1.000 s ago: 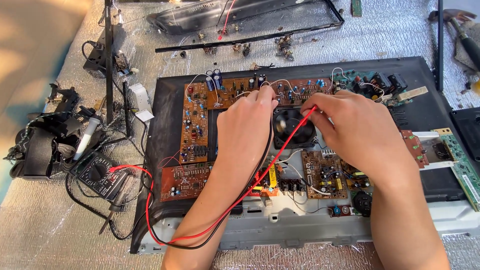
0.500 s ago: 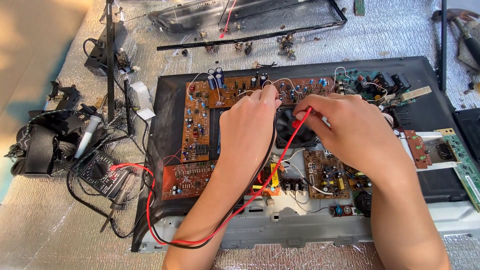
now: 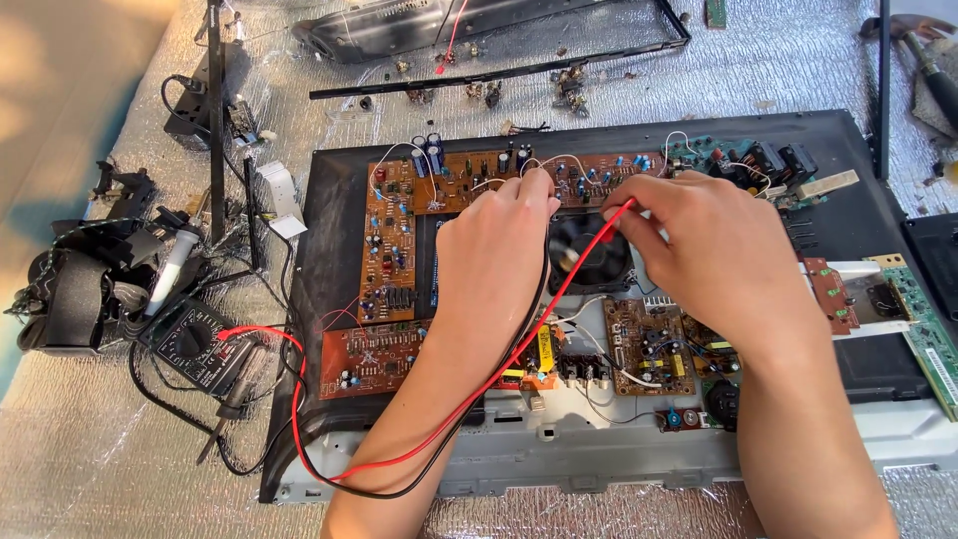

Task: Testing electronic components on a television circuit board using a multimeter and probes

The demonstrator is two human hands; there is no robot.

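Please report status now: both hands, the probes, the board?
Left hand pinches black probe on brown circuit board. Right hand holds red probe there. Leads trail to multimeter.

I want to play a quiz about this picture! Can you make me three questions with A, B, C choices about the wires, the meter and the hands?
1. Where is the meter?
A. Left of the boards
B. On the fan
C. In the right hand

2. What colours are the two long wires?
A. Blue and green
B. Red and black
C. Yellow and white

3. What is the right hand doing?
A. Lying flat and empty
B. Holding a hammer
C. Pinching the red wire

Answers:
1. A, it lies on the silver mat left of the black tray.
2. B, both loop below the left hand.
3. C, its fingertips close on the wire's end.
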